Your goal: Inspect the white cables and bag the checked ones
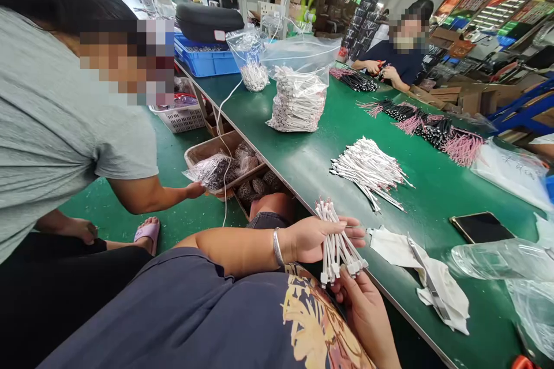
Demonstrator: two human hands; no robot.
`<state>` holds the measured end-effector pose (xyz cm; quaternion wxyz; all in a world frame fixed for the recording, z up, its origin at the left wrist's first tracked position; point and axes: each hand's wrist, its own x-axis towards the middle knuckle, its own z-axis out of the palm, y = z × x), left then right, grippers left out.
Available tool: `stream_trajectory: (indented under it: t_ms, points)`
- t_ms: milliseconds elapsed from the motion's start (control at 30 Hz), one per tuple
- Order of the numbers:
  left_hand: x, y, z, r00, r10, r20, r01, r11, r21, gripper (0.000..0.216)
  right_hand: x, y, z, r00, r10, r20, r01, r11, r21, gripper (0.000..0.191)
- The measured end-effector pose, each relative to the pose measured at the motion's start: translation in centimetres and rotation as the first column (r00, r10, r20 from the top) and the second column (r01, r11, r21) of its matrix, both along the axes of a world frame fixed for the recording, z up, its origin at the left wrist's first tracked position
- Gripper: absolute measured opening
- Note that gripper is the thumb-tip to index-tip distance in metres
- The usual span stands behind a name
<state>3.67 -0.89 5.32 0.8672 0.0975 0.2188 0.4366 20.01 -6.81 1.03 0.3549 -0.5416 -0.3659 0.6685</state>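
White cable bundle (336, 251) held between left hand (320, 239), right hand (363, 317).

The one head-worn camera looks forward and down from close above the person's own shirt (194, 311), angled along the bench (433, 202). Its wide view sets the left hand (322, 239), right hand (363, 314) and cable bundle (340, 248) near the bottom edge, very close, with a co-worker (402, 55) small at the far end
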Motion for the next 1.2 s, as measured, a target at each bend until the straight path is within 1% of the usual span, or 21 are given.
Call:
stream_trajectory:
  t_ms: [200, 367, 467, 533, 700, 800, 933, 1200]
  points:
    - [-1.4, 0.3, -0.8, 0.999, 0.055, -0.001, -0.055, 0.999, 0.002, 0.020, -0.8, 0.5, -0.3, 0.995, 0.051, -0.091, -0.055, 0.998, -0.044, 0.031]
    - [-2.3, 0.5, -1.1, 0.996, 0.082, 0.018, -0.082, 0.997, -0.015, 0.020, -1.7, 1.0, -0.1, 0.981, 0.115, -0.154, -0.137, 0.981, -0.138, 0.031]
    - [-2.5, 0.6, -1.2, 0.995, 0.092, 0.046, -0.091, 0.996, -0.016, 0.021, -2.1, 1.2, 0.1, 0.979, 0.096, -0.179, -0.130, 0.973, -0.190, 0.034]
    - [-2.5, 0.7, -1.2, 0.994, 0.091, 0.053, -0.090, 0.996, -0.021, 0.021, -2.3, 1.4, 0.3, 0.983, 0.080, -0.167, -0.113, 0.974, -0.198, 0.034]
    - [-2.6, 1.1, -1.6, 0.995, 0.064, 0.075, -0.063, 0.998, -0.021, 0.020, -2.5, 1.6, 0.8, 0.991, 0.090, -0.095, -0.106, 0.979, -0.173, 0.031]
    - [-2.4, 1.3, -1.9, 0.994, 0.051, 0.097, -0.049, 0.998, -0.025, 0.020, -2.5, 1.6, 0.9, 0.994, 0.071, -0.084, -0.086, 0.978, -0.189, 0.032]
    - [-2.3, 1.5, -2.2, 0.994, 0.052, 0.101, -0.045, 0.997, -0.062, 0.020, -2.5, 1.5, 0.8, 0.996, 0.050, -0.070, -0.063, 0.976, -0.207, 0.032]
    - [-2.6, 1.6, -2.6, 0.992, 0.054, 0.116, -0.048, 0.997, -0.059, 0.020, -2.4, 1.7, 0.2, 0.996, 0.071, -0.059, -0.082, 0.976, -0.200, 0.032]
